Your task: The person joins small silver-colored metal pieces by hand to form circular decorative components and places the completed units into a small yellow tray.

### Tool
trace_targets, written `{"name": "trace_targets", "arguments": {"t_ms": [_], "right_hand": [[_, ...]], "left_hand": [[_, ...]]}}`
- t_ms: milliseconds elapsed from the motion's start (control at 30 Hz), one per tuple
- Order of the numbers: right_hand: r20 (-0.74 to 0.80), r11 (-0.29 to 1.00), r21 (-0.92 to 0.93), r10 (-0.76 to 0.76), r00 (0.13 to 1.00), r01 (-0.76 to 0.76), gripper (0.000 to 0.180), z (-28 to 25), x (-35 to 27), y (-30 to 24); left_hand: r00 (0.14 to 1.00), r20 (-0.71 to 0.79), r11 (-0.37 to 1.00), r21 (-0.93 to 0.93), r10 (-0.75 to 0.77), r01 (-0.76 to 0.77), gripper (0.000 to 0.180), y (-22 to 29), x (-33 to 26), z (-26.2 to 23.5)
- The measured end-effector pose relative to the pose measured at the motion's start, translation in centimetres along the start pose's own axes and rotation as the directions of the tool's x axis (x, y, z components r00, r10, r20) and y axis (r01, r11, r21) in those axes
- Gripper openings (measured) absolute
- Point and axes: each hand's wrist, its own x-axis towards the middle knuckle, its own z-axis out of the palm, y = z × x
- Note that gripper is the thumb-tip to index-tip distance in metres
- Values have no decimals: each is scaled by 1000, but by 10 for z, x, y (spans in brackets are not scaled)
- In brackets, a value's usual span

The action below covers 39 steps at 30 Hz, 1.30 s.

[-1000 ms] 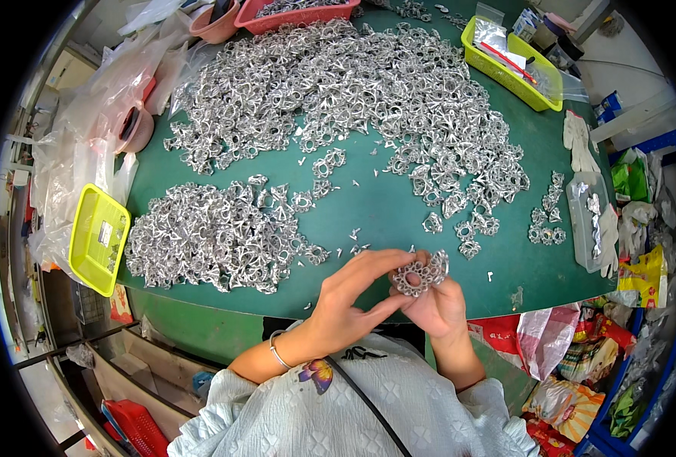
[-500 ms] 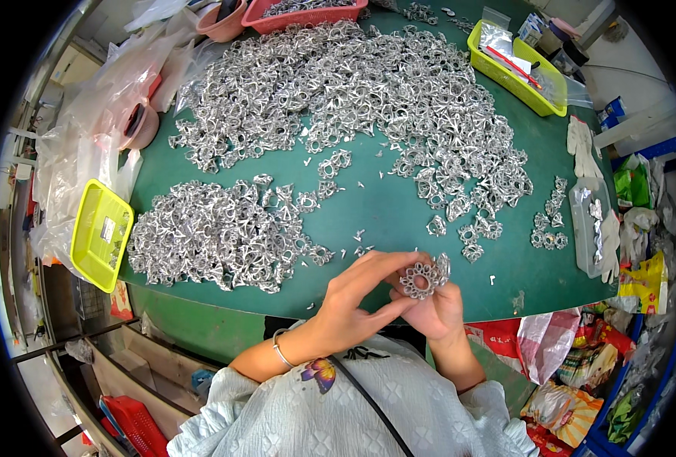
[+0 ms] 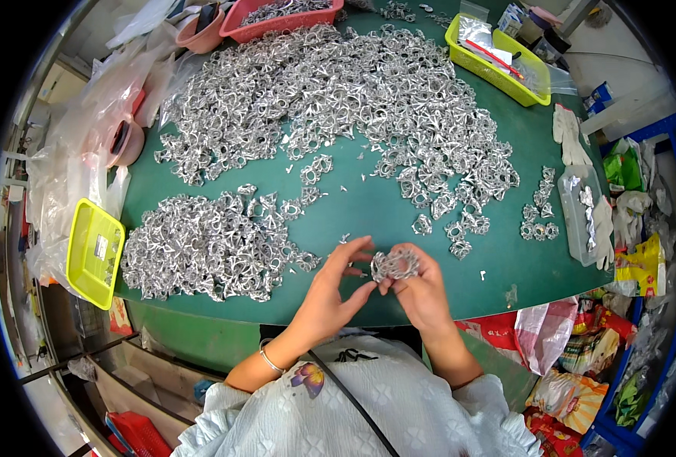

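Close to the table's near edge, my right hand pinches a silvery openwork metal piece with scalloped loops, between thumb and fingers. Whether it is one piece or two together cannot be made out. My left hand is just left of it, thumb and fingers spread, with a gap showing between them and nothing in its grasp. A low heap of similar metal pieces lies left of my left hand. Beyond both hands spreads a much bigger heap of the same pieces.
On the green table are small metal scraps and stray pieces. A yellow-green tray stands at left, another basket at far right, a red basket at the back. Right are a clear box and white gloves.
My left fingers have come off the metal piece and spread apart. My right hand has moved a little left and turned the piece. The whole view has shifted slightly.
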Motion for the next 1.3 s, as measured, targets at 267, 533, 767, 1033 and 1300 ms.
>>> {"name": "trace_targets", "arguments": {"t_ms": [267,533,767,1033,1300], "right_hand": [[269,609,695,270,924,-381,30,8,-2,2],[316,442,784,320,893,-436,31,24,-5,-5],[328,436,778,333,884,-453,30,28,-6,-8],[-58,994,106,-32,998,38,22,13,3,-2],[-108,514,-858,-144,984,-19,16,25,12,15]], "left_hand": [[995,-52,957,-273,89,-99,35,12,4,0],[991,-78,921,-367,112,-133,34,23,2,0],[990,-75,921,-366,116,-136,32,26,1,-1],[989,-37,989,-35,142,-143,58,25,7,-16],[970,231,902,400,73,-163,70,-1,6,-10]]}}
